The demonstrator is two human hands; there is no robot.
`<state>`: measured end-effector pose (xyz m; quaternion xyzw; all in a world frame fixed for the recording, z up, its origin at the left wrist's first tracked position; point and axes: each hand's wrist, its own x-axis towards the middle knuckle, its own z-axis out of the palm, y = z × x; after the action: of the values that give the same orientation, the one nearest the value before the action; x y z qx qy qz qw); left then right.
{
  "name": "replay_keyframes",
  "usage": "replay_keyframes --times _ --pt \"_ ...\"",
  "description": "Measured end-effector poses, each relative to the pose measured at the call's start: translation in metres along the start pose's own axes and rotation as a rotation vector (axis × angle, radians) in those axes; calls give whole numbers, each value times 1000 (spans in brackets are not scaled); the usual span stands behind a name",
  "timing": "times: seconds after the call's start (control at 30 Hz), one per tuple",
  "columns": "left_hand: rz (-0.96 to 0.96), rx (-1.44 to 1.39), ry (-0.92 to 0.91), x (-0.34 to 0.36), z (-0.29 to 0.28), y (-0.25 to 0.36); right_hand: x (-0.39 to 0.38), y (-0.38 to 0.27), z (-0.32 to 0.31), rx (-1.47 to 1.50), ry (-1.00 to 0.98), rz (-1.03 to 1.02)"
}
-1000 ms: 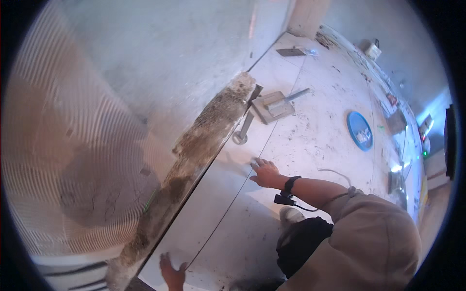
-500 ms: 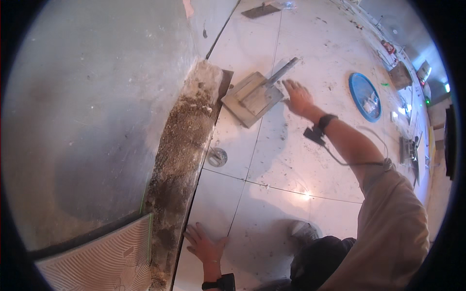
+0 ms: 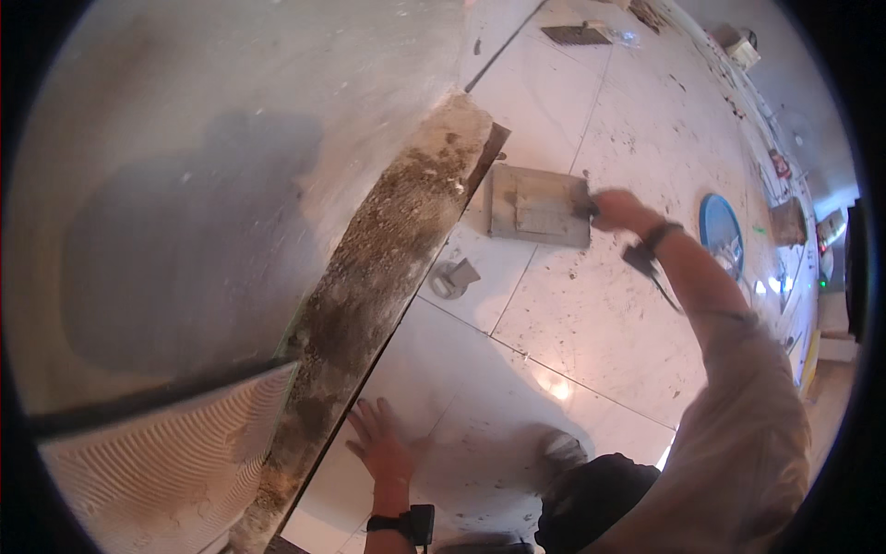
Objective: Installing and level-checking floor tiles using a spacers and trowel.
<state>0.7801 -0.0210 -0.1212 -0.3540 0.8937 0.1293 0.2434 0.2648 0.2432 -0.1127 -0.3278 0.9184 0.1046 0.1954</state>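
Observation:
My left hand point(image 3: 378, 439) lies spread on a white floor tile point(image 3: 429, 346) beside a dark edge. My right hand point(image 3: 620, 208) is closed on the handle of a flat, grey rectangular trowel point(image 3: 544, 203) at the tiles. Below the trowel rests a small round grey tool point(image 3: 452, 277) with an upright piece. A strip of crumbly brown mortar point(image 3: 360, 268) runs along the tiles' left edge. At the lower left is a panel with ridged beige adhesive point(image 3: 152, 466), a dark band along its upper edge.
A grey wall surface point(image 3: 185, 231) bearing my shadow fills the left. A blue round basin point(image 3: 709, 218) stands on the right. Farther back lie a dark notched trowel point(image 3: 574, 35) and various items along the far edge point(image 3: 789, 222). My knee point(image 3: 591, 508) is at the bottom.
My right hand has moved from the tile onto the trowel handle and closed on it, and the trowel has turned. My left hand stays spread on the tile. The view has shifted.

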Motion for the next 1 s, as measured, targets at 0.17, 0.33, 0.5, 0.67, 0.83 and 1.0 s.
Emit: replay_keyframes --times 0.17,0.33,0.5,0.67,0.83,1.0 --pt "6 -20 -3 -1 -3 3 -140 -9 70 448 290 43" --pt "55 -34 185 -24 27 -11 -287 -100 104 997 -103 -18" --pt "-244 -109 370 -67 80 -36 -289 -212 78 1285 -368 -325" --pt "-212 -133 397 -82 103 -60 -260 -267 89 1149 -474 -189" --pt "-196 -184 398 -84 92 -60 -238 -270 130 722 -49 -546" --pt "-213 -167 352 -85 85 -58 -240 -282 109 863 -209 -446"
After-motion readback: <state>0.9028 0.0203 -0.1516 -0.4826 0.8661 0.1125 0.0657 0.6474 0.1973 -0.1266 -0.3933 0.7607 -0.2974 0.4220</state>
